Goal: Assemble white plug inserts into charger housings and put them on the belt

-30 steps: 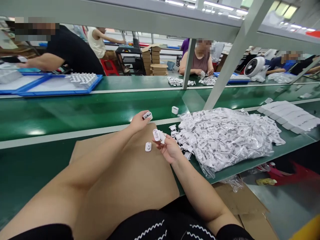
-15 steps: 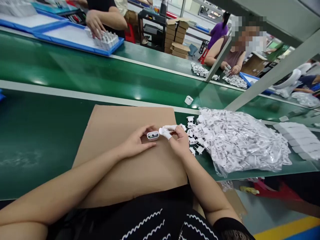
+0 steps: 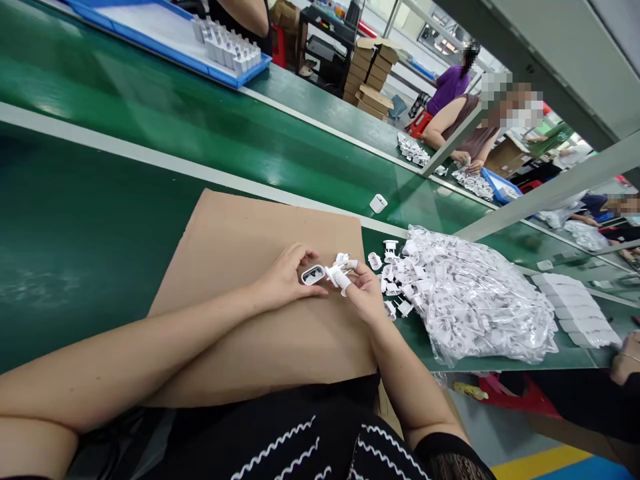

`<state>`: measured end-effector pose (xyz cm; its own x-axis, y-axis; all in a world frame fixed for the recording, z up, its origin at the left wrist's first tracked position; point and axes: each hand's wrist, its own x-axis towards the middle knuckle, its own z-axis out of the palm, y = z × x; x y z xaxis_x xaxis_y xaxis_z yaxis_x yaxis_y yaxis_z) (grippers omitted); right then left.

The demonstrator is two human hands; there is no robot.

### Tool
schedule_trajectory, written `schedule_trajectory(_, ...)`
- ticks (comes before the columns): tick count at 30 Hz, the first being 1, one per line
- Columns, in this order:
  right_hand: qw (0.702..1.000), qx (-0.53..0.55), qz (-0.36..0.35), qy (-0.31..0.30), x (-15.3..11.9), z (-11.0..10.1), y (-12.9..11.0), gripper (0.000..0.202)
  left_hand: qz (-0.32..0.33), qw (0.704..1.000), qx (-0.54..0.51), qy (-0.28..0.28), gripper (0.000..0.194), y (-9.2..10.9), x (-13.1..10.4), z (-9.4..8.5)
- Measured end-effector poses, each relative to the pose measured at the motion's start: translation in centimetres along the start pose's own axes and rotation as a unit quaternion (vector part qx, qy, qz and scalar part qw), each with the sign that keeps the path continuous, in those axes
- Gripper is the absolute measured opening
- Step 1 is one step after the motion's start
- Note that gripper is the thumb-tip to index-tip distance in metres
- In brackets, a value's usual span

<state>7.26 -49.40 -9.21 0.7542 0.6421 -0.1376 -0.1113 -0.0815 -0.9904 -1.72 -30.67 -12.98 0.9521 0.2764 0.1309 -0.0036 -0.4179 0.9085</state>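
Over a brown cardboard sheet [image 3: 270, 233], my left hand [image 3: 290, 277] holds a white oval housing [image 3: 313, 275] between thumb and fingers. Its open end faces me and dark parts show inside. Just to its right, my right hand [image 3: 363, 287], with white covers on some fingertips, grips a small white plug piece [image 3: 336, 272]. The piece and the housing are very close; whether they touch is unclear. Loose white plug pieces [image 3: 395, 283] lie right of my right hand, beside a clear bag [image 3: 490, 300] full of similar parts.
A single white housing [image 3: 379, 203] stands on the green surface beyond the cardboard. White parts [image 3: 575, 310] lie in rows right of the bag. Across the line are a blue tray [image 3: 175, 57] of upright pieces, several people and a slanting metal post [image 3: 550, 190].
The head view has tilted and shifted. The housing's open end has turned more toward the right hand, and a plug piece now shows more clearly in the right fingers.
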Motion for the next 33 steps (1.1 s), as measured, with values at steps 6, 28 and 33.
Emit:
schedule_trajectory(6, 0.989, -0.080, -0.085, 0.091, -0.3, 0.0, -1.0, 0.030, 0.055, 0.992, -0.068, -0.096, 0.060, 0.6, 0.1, -0.5)
schedule_trajectory(28, 0.751, -0.597, -0.282, -0.018, 0.6, 1.2, -2.2, 0.024, 0.016, 0.999, -0.041, -0.026, 0.040, -0.1, 0.5, 0.2)
schedule_trajectory(33, 0.789, -0.564, -0.243, -0.002, 1.0, 1.0, -0.7, 0.019, 0.012, 0.999, -0.042, -0.018, 0.044, -0.3, 0.5, 0.6)
